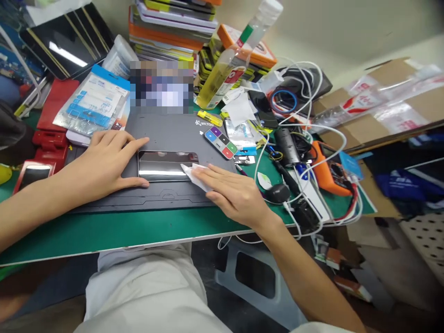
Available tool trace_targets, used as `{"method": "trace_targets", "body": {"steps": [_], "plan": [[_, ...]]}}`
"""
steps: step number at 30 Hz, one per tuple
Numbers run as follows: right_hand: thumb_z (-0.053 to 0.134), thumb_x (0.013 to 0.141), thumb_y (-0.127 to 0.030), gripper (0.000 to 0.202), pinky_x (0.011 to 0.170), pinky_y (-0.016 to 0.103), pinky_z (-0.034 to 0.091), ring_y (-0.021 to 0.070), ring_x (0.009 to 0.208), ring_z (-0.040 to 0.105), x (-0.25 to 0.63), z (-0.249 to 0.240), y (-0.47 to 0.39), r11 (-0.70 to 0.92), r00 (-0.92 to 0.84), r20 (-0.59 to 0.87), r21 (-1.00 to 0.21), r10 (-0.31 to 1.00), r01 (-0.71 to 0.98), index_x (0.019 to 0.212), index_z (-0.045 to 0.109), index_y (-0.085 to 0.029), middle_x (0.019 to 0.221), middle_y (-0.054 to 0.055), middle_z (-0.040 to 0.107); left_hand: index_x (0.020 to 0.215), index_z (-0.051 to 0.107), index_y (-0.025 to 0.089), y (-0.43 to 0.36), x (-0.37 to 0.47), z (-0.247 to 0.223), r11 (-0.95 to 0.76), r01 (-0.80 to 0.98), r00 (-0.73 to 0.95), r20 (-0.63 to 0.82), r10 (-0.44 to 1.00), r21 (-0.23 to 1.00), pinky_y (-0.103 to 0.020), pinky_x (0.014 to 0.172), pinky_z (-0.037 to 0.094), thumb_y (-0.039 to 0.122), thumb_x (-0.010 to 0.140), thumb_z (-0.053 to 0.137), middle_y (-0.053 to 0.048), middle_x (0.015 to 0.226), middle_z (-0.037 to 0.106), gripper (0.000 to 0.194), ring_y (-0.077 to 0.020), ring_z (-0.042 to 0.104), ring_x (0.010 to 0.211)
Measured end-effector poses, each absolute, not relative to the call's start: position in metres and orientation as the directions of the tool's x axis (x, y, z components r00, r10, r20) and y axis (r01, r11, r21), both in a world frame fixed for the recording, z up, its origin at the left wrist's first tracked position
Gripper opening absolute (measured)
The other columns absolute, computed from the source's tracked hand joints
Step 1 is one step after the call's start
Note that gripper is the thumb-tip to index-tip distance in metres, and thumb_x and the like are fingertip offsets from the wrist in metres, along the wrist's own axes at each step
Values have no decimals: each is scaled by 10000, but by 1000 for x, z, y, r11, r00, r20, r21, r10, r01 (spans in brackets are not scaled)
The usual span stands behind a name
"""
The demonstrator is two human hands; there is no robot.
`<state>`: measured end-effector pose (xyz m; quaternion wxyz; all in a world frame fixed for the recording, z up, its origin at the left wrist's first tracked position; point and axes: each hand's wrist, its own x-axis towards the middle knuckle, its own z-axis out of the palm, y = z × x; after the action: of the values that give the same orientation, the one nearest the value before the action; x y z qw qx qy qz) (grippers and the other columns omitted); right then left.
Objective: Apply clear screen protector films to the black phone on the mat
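A dark smartphone point(163, 167) with a glossy, reflective face lies flat and sideways on the grey work mat point(166, 125). My left hand point(106, 162) steadies its left end, thumb along the near edge and index finger at the far corner. Under the fingers of my right hand point(236, 192) is a folded white wipe point(196, 175), pressed against the phone's right part. The fingers lie nearly straight over the wipe and hide some of it, along with the phone's right end.
Behind the mat stand a bottle of yellow liquid point(222, 74) and stacked boxes point(173, 27). Cables, a colourful block card point(220, 142) and an orange multimeter point(329, 171) crowd the right. Plastic packets point(93, 101) and a red holder point(50, 143) lie left. The green table's front edge point(138, 247) is near.
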<state>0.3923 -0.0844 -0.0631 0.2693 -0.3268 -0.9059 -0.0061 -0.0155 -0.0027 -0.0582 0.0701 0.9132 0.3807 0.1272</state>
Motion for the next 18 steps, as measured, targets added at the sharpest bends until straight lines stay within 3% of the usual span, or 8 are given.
{"method": "trace_targets", "body": {"steps": [5,9,13,18], "plan": [[692,1330,-328,506,1421,541,702,339,1578,882,368,-61,-84,788,-658,446,-229,606,571,1800,794,-172,1702,136,880,1966,536,275,-6,-13,-57,-683,699,664,163,730,211,-723,1533,448,939,1267,429,-164,1700,731,970,-464,609,1736],[699,1345,-411,477,1452,504,672,318,1588,882,324,-65,-77,820,-682,465,-223,564,527,1710,860,-151,1682,135,897,1956,549,232,-1,-15,-59,-708,674,683,186,706,213,-762,1494,470,944,1241,536,-241,1653,737,1009,-521,653,1685],[676,1343,-284,434,1436,484,685,305,1514,924,341,-71,-83,823,-635,549,-200,543,531,1677,857,-75,1600,182,934,1961,529,230,-1,-15,-60,-720,667,695,190,694,191,-741,1484,470,919,1264,529,-245,1647,726,981,-532,652,1674],[590,1338,-196,539,1318,577,785,334,1452,946,388,-77,-91,762,-558,569,-209,604,612,1851,752,-221,1561,119,951,1950,551,217,-5,-10,-64,-711,670,685,191,703,215,-743,1504,430,898,1266,554,-244,1652,722,965,-541,619,1699]]}}
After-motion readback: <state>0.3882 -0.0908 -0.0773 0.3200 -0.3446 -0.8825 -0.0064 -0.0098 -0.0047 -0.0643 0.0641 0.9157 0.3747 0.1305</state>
